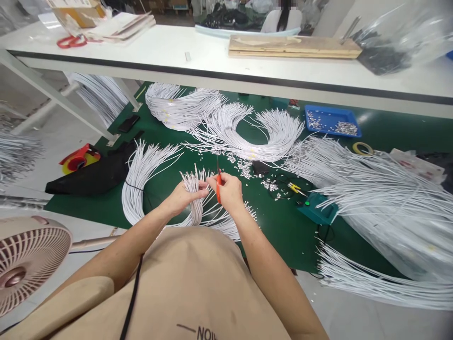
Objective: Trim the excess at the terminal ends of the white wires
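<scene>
My left hand (182,197) is closed around the upper end of a bundle of white wires (196,210), whose cut tips stick up above the fingers. In my right hand (231,192) is a pair of scissors with orange-red handles (218,189), its dark blades pointing away from me. The fingertips of both hands meet close to the wire ends. A looped bundle of white wires (132,198) curves on the green table left of my hands. Beyond my right hand lie small loose pale pieces (244,167); their kind is too small to make out.
A white shelf (159,45) spans the back. More wire bundles (247,141) lie behind my hands. To the right are a blue tray (327,130), a green device (318,208) and bagged wires (382,222). Left are a tape dispenser (80,159) and a fan (31,259).
</scene>
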### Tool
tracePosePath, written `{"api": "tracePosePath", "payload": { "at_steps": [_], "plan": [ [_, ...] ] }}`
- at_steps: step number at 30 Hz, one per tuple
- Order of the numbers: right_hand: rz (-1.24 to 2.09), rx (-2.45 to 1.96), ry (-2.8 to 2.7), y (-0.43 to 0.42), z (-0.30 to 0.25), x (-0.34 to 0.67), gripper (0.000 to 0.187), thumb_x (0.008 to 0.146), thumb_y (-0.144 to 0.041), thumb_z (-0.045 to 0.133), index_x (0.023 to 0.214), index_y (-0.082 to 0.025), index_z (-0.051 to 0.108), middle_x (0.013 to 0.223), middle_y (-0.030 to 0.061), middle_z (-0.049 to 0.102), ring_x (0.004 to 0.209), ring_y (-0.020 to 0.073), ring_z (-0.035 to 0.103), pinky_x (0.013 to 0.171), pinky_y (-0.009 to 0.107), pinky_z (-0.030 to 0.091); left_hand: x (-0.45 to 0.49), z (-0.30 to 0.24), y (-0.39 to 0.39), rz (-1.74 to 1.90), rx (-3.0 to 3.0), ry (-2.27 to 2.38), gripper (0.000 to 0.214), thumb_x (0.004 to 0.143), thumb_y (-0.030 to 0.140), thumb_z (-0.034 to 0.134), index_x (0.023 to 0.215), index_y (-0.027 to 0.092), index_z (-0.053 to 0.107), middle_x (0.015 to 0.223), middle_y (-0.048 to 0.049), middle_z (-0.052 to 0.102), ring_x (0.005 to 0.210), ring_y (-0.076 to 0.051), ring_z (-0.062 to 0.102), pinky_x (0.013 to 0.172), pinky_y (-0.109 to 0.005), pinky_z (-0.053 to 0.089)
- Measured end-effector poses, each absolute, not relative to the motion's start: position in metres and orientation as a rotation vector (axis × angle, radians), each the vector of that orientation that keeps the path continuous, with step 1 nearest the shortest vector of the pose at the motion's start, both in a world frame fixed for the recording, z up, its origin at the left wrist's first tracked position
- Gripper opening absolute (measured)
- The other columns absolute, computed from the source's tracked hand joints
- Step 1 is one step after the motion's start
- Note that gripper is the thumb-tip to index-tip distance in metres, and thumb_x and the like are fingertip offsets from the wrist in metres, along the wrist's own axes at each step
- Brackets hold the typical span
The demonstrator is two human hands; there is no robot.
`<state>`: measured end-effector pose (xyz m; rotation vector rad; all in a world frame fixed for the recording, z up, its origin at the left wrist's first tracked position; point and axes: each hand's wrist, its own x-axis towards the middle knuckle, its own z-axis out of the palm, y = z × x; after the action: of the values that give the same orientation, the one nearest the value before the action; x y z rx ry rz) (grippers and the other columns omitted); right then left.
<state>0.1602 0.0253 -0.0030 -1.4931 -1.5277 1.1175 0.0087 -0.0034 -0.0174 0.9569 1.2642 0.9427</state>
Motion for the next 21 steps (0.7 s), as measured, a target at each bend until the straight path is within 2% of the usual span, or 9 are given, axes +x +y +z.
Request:
{"api": "tracePosePath", "payload": {
  "at_steps": [3,6,10,14,21],
  "plan": [
    [1.335,-1.461,-1.358,0.028,-0.012,0.16,0.034,0.07,-0.048,0.055,0.067,-0.016,0.066,0.053,-0.0022,0.055,0.051,0.0101,0.046,0.054,0.023,0.036,0.006,-0.018,-0.003,0.925,0.93,1.253,0.042,0.056,0.031,0.077,0.092,0.014,0.066,0.088,-0.0073,0.066,0.077,-0.017,0.058,0.076,-0.032,0.043],
    [1.312,-1.462,-1.365,0.026,-0.02,0.165,0.039,0.075,-0.051,0.049,0.073,-0.016,0.066,0.055,-0.0021,0.055,0.05,0.0099,0.044,0.053,0.023,0.034,0.005,-0.015,-0.002,0.91,0.909,1.237,0.04,0.058,0.032,0.076,0.092,0.013,0.065,0.079,-0.0054,0.064,0.069,-0.015,0.057,0.069,-0.03,0.043],
    [0.871,-1.499,-1.78,0.016,-0.032,0.176,0.027,0.079,-0.039,0.049,0.071,-0.017,0.062,0.072,0.0018,0.06,0.065,0.0121,0.05,0.06,0.023,0.033,0.007,-0.009,0.0,0.929,0.895,1.22,0.04,0.06,0.031,0.075,0.095,0.016,0.063,0.071,-0.0016,0.062,0.065,-0.013,0.055,0.064,-0.027,0.042],
    [0.445,-1.499,-2.121,0.009,-0.042,0.181,0.016,0.081,-0.028,0.049,0.073,-0.018,0.058,0.077,0.0038,0.059,0.075,0.0151,0.049,0.065,0.026,0.03,0.008,-0.007,0.001,0.933,0.901,1.216,0.041,0.06,0.032,0.073,0.097,0.017,0.063,0.069,-0.0006,0.061,0.064,-0.014,0.055,0.065,-0.028,0.042],
    [0.115,-1.522,-2.288,0.011,-0.047,0.182,0.018,0.085,-0.026,0.045,0.075,-0.017,0.058,0.077,0.0052,0.057,0.076,0.0168,0.046,0.065,0.03,0.025,0.006,-0.011,0.0,0.937,0.867,1.237,0.042,0.059,0.032,0.074,0.096,0.015,0.064,0.072,-0.0021,0.062,0.065,-0.014,0.056,0.068,-0.029,0.042]
  ]
}}
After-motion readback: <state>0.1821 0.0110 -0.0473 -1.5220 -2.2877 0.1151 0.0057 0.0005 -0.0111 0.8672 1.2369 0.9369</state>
